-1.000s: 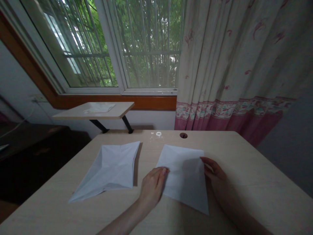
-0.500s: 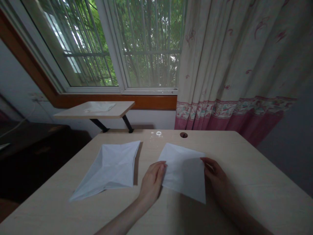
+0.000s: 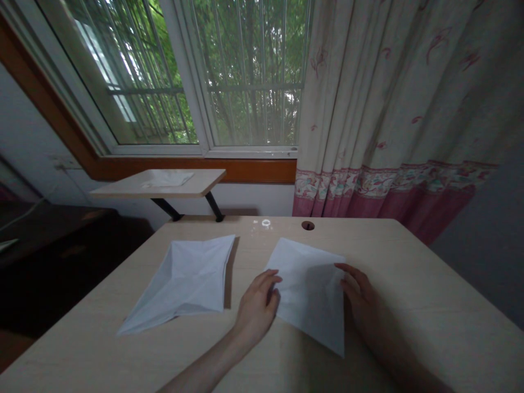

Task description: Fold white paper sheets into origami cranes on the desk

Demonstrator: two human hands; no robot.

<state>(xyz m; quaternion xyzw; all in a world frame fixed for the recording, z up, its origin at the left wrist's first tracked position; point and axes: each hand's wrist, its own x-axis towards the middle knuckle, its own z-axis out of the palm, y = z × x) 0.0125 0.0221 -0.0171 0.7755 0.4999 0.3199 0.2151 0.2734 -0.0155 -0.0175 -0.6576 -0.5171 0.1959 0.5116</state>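
Observation:
A folded sheet of white paper (image 3: 309, 289) is between my two hands above the desk, its nearest corner pointing down toward me. My left hand (image 3: 258, 305) grips its left edge, the index finger over the top face and the thumb bent in below. At the opposite edge, my right hand (image 3: 360, 292) pinches the paper near its upper right corner; part of the thumb is hidden. To the left lies a second folded white paper (image 3: 194, 275), with raised edges and a long point toward the lower left. Neither hand touches it.
The pale wooden desk (image 3: 254, 360) spreads beneath both papers. A small raised shelf (image 3: 204, 183) at the back left carries a crumpled white sheet (image 3: 170, 178). A round cable hole (image 3: 308, 225) lies near the back edge, before the window and curtain (image 3: 368, 136).
The lower corner of the held paper has come down and nearer to me. My left fingers have spread a little at its edge; my right hand has barely moved.

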